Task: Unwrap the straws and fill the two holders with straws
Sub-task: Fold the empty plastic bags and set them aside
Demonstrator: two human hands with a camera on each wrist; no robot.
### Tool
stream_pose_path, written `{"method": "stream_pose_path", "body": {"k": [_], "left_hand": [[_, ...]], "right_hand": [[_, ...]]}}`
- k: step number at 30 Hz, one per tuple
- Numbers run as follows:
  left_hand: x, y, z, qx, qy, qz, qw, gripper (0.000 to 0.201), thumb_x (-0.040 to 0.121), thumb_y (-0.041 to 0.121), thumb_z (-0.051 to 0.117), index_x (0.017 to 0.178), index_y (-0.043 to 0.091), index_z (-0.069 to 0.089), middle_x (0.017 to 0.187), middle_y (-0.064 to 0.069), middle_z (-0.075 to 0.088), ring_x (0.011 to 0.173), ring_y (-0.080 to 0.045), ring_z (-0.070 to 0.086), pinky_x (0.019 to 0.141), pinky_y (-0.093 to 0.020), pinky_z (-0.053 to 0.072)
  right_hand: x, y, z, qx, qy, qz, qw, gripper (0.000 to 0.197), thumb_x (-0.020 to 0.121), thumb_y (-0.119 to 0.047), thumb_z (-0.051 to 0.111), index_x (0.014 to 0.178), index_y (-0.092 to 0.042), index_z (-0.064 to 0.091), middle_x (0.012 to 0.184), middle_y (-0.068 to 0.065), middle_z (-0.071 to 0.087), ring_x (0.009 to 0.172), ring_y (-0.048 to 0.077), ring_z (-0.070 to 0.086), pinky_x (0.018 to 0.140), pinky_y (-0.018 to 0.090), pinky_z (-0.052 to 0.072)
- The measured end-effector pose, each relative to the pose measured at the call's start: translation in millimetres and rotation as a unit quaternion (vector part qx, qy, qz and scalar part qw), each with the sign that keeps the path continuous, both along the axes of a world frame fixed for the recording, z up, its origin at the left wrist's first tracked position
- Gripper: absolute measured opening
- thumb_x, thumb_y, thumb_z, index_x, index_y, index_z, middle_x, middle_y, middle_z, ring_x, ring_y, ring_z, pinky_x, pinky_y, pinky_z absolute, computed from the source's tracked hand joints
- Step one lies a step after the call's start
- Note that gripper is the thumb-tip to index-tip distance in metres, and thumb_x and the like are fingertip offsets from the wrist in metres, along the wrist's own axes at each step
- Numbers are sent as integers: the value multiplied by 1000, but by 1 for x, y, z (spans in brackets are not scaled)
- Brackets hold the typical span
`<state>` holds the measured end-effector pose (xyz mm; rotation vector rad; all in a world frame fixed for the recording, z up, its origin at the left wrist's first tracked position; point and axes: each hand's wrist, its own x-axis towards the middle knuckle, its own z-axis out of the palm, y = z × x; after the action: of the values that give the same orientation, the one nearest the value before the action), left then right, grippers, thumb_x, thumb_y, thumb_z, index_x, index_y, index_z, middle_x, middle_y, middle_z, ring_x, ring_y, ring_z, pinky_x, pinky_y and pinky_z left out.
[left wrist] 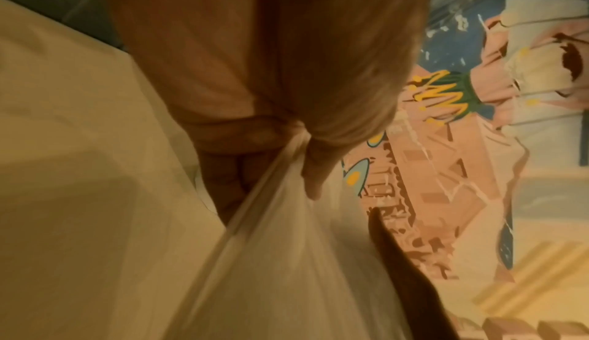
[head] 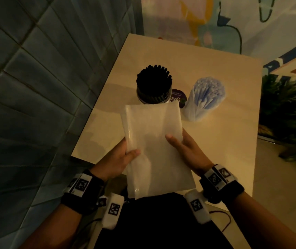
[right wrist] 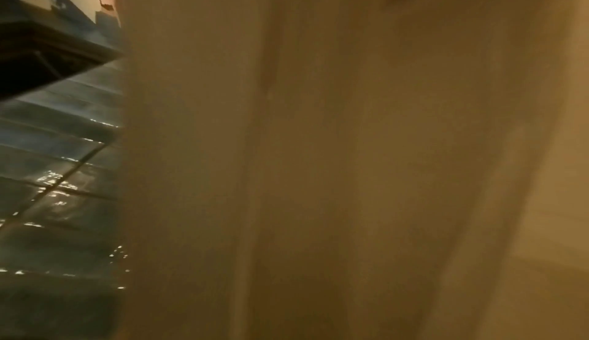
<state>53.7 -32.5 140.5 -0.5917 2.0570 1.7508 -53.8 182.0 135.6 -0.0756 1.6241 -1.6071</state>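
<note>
A: What are the hands holding?

B: A flat, empty-looking wrapper [head: 154,146], translucent milky white plastic, roughly rectangular, with a glossy crease down its left edge. It is held up over the near edge of the table [head: 229,141], its far end overlapping the base of the black-straw holder [head: 153,87].

A: How does each hand have it?

B: The left hand [head: 120,159] grips the left edge, thumb pressed on top and fingers curled beneath; the left wrist view shows the plastic bunched between thumb and fingers [left wrist: 229,189]. The right hand [head: 185,148] has its thumb laid on the front face and its fingers behind the sheet, so it pinches the right side. The right wrist view is filled by blurred plastic and shows nothing of the fingers.

A: And the holders?

B: The black-straw holder is packed with black straws, standing upright. Just to its right stands the second holder [head: 204,99], full of pale blue-and-white straws splayed outward. Between the two, behind them, sits a small round purple label [head: 178,97] with white lettering I cannot read.
</note>
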Motion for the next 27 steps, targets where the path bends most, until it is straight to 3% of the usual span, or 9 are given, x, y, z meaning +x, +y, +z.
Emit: {"method": "stream_pose_path", "body": {"k": [6,9,11,12,14,16,21,24,27], "left_hand": [[3,-10,11,160,4,146,976,32,89,3,56,116,17,67,112,-6,73,109,-28,66,82,-26,56],[-1,-12,18,177,-10,163,971,50,91,-10,45,68,20,77,73,2,74,79,-21,69,61,-20,55],[-4,-17,16,222,-44,171,959,15,85,2,55,86,-2,69,80,-8,67,80,-31,61,60,-30,55],[-5,-19,18,218,-57,174,959,33,76,11,63,101,-11,61,90,-15,62,84,-33,58,64,-35,54],[-3,-26,18,214,-44,179,959,52,59,18,69,101,-11,58,94,-16,59,86,-32,56,71,-38,52],[-5,-27,14,143,41,203,968,16,60,14,62,73,6,61,78,-5,59,75,-23,55,67,-29,48],[-7,-28,6,78,199,274,938,20,66,11,53,55,25,62,68,8,57,78,-17,51,68,-25,45],[-8,-25,2,-29,262,205,943,38,74,0,43,59,31,60,73,16,58,79,-8,52,68,-19,44],[-3,-29,1,-159,338,48,927,41,80,-7,45,67,30,59,90,19,58,87,0,57,72,-13,43]], "right_hand": [[2,7,-2,-120,-105,-84,984,32,86,0,58,116,-9,65,108,13,73,94,31,70,82,40,60],[1,6,-2,-126,-122,-101,979,36,88,9,44,76,-10,71,85,11,70,72,28,65,58,29,58],[1,2,0,-137,-130,-93,978,45,87,9,35,58,-10,65,79,14,66,61,26,62,52,27,54],[2,0,3,-142,-131,-93,977,41,85,6,37,57,-10,62,79,14,65,61,26,62,52,27,54],[5,-3,2,-161,-150,-111,969,28,82,-4,42,64,-10,63,87,16,64,67,28,63,55,29,55],[8,-4,-3,-207,-201,-145,946,26,90,-15,42,91,-10,68,108,18,63,86,31,64,72,37,56],[30,-21,-14,-288,-319,-157,889,93,74,-73,63,141,-10,48,135,22,52,119,44,50,99,59,42],[46,-37,-4,-291,-302,-117,900,100,67,-73,70,143,-12,48,146,20,48,133,44,44,111,63,31],[45,-51,9,-227,-221,-153,936,66,83,-44,71,139,-14,50,137,13,59,124,32,58,101,50,48]]}}
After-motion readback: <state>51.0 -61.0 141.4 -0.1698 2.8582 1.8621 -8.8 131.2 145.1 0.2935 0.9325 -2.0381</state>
